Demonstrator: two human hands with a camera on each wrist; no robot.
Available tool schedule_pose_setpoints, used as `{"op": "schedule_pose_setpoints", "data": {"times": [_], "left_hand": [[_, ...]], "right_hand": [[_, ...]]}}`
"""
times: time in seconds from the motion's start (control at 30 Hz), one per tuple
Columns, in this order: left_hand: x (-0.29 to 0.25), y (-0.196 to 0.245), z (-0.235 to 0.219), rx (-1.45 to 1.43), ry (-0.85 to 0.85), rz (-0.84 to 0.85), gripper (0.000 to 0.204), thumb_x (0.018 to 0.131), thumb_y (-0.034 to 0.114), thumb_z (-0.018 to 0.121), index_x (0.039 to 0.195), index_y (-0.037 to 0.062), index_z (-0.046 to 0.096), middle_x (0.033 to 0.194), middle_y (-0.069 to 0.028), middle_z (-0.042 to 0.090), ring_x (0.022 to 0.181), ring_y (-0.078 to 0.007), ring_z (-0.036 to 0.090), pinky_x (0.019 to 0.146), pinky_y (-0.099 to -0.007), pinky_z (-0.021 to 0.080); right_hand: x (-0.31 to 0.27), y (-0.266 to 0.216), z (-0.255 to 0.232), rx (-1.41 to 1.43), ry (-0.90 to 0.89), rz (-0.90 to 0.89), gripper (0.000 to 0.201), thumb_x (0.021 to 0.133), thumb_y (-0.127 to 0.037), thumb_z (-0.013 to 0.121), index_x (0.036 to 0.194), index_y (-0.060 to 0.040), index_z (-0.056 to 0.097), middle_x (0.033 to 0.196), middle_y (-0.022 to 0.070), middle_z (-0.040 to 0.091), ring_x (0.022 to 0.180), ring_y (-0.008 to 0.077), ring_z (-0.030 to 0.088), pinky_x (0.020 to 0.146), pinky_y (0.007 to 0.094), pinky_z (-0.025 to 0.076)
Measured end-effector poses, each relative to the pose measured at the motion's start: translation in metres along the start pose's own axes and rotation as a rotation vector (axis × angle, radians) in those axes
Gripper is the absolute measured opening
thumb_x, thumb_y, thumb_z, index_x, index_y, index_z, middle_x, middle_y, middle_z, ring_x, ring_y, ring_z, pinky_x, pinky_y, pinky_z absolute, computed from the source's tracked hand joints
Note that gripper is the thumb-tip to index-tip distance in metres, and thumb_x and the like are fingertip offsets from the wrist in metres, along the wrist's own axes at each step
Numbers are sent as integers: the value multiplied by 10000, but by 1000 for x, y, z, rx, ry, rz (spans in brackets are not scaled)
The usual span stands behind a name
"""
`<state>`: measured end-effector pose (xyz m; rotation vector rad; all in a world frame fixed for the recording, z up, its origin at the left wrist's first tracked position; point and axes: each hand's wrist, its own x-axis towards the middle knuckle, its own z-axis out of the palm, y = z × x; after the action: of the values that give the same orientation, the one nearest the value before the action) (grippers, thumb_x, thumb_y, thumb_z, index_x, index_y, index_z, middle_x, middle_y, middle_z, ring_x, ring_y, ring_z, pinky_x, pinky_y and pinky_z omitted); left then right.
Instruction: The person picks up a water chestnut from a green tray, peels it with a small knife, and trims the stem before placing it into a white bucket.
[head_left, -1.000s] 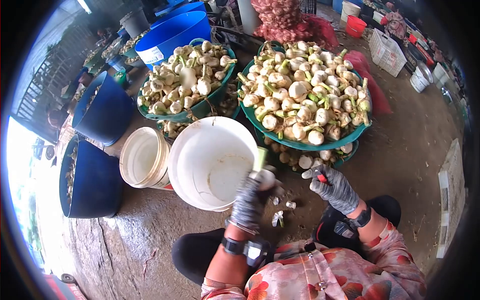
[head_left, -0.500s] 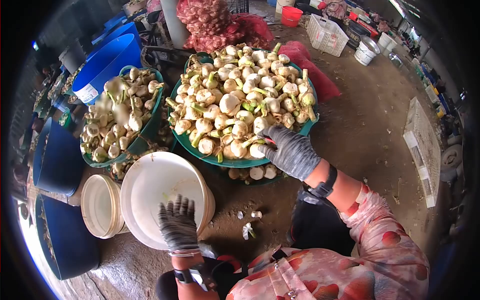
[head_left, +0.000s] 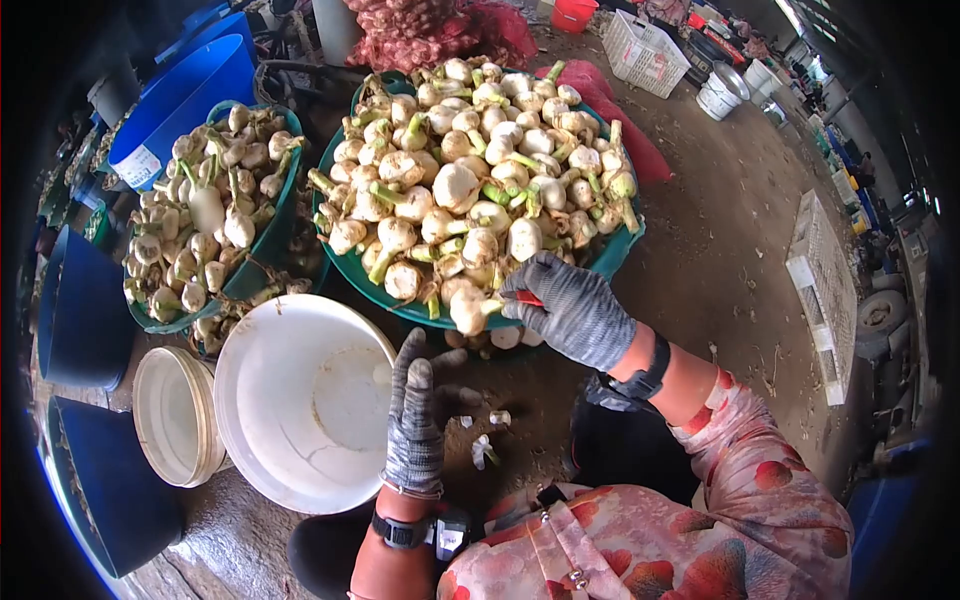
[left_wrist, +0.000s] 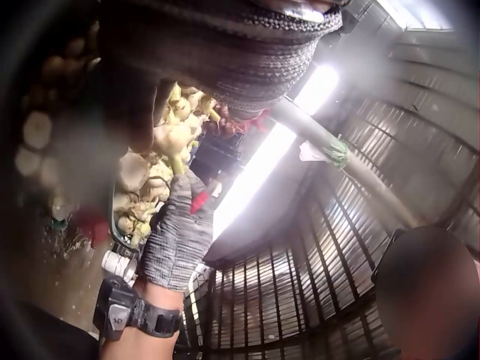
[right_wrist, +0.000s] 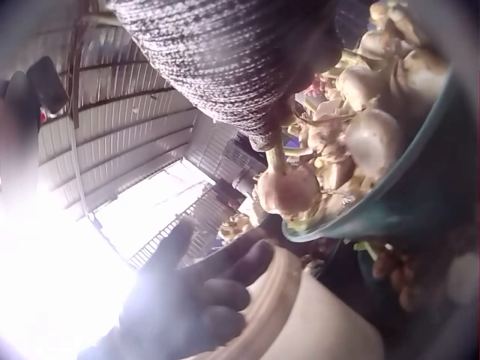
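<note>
My right hand [head_left: 578, 312], in a grey knit glove, pinches the stem of a garlic bulb [head_left: 467, 310] at the near rim of the green basin [head_left: 375, 290]. A small red-handled tool [left_wrist: 199, 202] is also tucked in its grip; its working end is hidden. In the right wrist view the held garlic bulb [right_wrist: 289, 189] hangs from the fingers by its stem, beside the basin's rim. My gloved left hand [head_left: 415, 430] holds nothing, fingers spread, at the right side of the large white bucket [head_left: 300, 400]. Trimmed garlic pieces [head_left: 482, 450] lie on the ground beyond it.
A second green basin [head_left: 270, 255] heaped with garlic stands to the left. A smaller white bucket [head_left: 168, 415] touches the large one, with blue tubs [head_left: 110, 480] farther left. Red net sacks [head_left: 420, 30] are behind, and a white crate [head_left: 822, 295] lies at right.
My left hand released a trimmed bulb at the white bucket, then moved right with fingers spread. My right hand reached to the basin and now draws a garlic bulb at its near edge.
</note>
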<state>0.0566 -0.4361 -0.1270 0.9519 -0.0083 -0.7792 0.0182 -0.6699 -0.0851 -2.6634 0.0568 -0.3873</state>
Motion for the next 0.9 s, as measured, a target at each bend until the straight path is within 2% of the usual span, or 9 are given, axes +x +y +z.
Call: {"op": "schedule_pose_setpoints", "data": {"times": [0.13,0.2,0.27,0.33,0.4,0.53,0.67,0.73,0.9], "left_hand": [[-5,-2,9,-123,-135,-110,631,1011,435,509,1503,91,313,1278,-150,571,796,-180,643,698,-333,591],[-10,-10,13,-140,-204,-167,568,1023,338,511,1489,73,323,1292,-131,563,806,-180,638,692,-320,590],[-18,-32,9,-129,-201,2,542,1011,302,545,1459,57,366,1254,-115,579,800,-186,636,680,-316,584],[-31,-40,7,-84,-207,-21,608,969,367,609,1435,43,392,1186,-100,596,803,-189,636,660,-306,573],[-39,-47,-4,-47,-196,-134,666,945,457,621,1412,28,416,1106,-96,611,770,-183,622,637,-307,562],[-60,-50,-2,269,-49,-51,632,971,491,565,1379,20,456,1045,-123,628,680,-172,576,586,-299,522],[-66,-59,-9,507,13,23,585,980,489,557,1342,32,502,1039,-120,625,679,-154,588,571,-274,526],[-67,-64,-5,555,-1,28,561,984,475,558,1332,37,513,1033,-115,623,677,-154,593,568,-271,527],[-62,-67,1,606,-57,-14,515,993,441,564,1322,47,530,1031,-103,615,672,-155,598,568,-271,532]], "right_hand": [[-39,-20,-2,328,44,33,211,864,-202,751,1007,-84,651,939,103,675,883,303,675,795,398,540],[-60,-22,0,449,56,110,201,872,-179,751,1006,-68,650,954,103,691,902,283,683,821,377,539],[-80,-25,7,564,62,102,193,870,-139,754,1007,-61,643,929,65,680,844,246,666,817,350,531],[-98,-30,12,648,-25,154,203,878,-178,752,1015,-70,650,946,70,691,848,252,678,796,343,539],[-113,-31,19,380,35,39,213,899,-196,720,1068,-89,649,954,88,695,846,285,691,770,368,556],[-120,-53,-8,207,46,32,249,934,-237,665,1145,-109,633,942,117,694,846,321,695,755,410,565],[-119,-66,-24,152,-329,48,268,939,-236,628,1136,-57,600,897,140,706,826,331,702,695,423,562],[-119,-62,-21,37,-664,25,274,946,-216,552,1189,-100,599,846,165,694,769,370,690,658,462,553],[-127,-44,-3,41,-618,-67,192,900,-172,610,1050,-51,614,784,160,698,760,367,694,638,455,550]]}}
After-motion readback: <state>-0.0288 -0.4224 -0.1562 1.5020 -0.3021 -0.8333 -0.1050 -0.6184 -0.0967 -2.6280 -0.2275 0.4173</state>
